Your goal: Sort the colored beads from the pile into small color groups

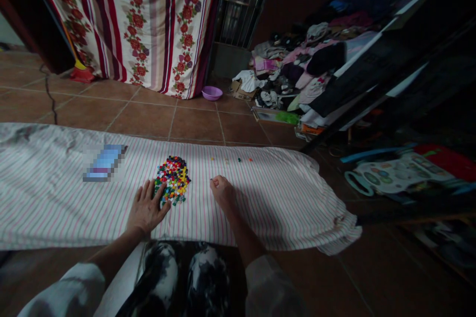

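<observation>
A pile of small multicoloured beads (173,178) lies on the striped cloth (282,198) in front of me. My left hand (148,206) rests palm down at the pile's left edge, fingers spread, its fingertips touching the nearest beads. To the right of the pile, my right hand (222,192) is closed in a pinch just above the cloth. A tiny dark bead (211,179) seems to show at its fingertips. Beyond that hand, several single beads lie spaced in a row, among them a dark green bead (239,160) and an orange bead (250,159).
A blurred-out phone-like object (104,162) lies on the cloth left of the pile. Past the cloth are a tiled floor (148,114), a purple basin (211,93), a floral curtain (156,25) and a heap of clothes (293,67). A dark frame (372,86) slants across the right.
</observation>
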### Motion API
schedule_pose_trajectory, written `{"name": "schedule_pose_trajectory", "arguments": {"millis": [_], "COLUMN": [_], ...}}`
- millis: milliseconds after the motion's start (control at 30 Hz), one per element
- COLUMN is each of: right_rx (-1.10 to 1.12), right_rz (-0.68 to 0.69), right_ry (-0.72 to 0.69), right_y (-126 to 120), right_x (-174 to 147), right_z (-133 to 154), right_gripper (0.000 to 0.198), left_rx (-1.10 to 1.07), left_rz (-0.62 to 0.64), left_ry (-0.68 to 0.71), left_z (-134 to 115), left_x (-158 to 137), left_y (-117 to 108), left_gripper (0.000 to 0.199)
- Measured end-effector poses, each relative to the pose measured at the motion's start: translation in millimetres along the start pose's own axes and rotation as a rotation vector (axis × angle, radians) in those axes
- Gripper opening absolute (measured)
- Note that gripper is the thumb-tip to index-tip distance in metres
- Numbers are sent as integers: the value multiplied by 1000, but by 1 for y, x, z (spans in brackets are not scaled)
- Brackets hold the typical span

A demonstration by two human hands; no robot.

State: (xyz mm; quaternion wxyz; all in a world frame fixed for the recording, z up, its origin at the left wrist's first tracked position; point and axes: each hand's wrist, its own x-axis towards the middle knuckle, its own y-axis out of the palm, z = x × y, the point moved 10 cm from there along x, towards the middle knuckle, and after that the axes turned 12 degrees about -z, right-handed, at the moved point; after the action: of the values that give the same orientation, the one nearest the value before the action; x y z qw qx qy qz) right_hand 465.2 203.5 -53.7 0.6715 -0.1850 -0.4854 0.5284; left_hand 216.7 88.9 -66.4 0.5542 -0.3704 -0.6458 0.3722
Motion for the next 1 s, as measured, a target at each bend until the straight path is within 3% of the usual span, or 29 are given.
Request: {"name": "schedule_pose_trajectory", "arguments": {"millis": [300,733,1000], "right_rx": [-85,146,255], "right_rz": [17,-71,112], "right_ry": [15,63,-19], "right_y": [11,-4,20], "right_x": [-1,-22,-42], "right_z": [-1,3,48], "right_gripper": [20,22,18], "left_rx": [-9,-36,-29], "left_rz": [10,-17,-34], "left_ry": [-16,-27,-28], "left_z": [0,3,1], "left_x": [1,0,0], "left_y": [-3,0,-4], "left_gripper": [63,69,64]}}
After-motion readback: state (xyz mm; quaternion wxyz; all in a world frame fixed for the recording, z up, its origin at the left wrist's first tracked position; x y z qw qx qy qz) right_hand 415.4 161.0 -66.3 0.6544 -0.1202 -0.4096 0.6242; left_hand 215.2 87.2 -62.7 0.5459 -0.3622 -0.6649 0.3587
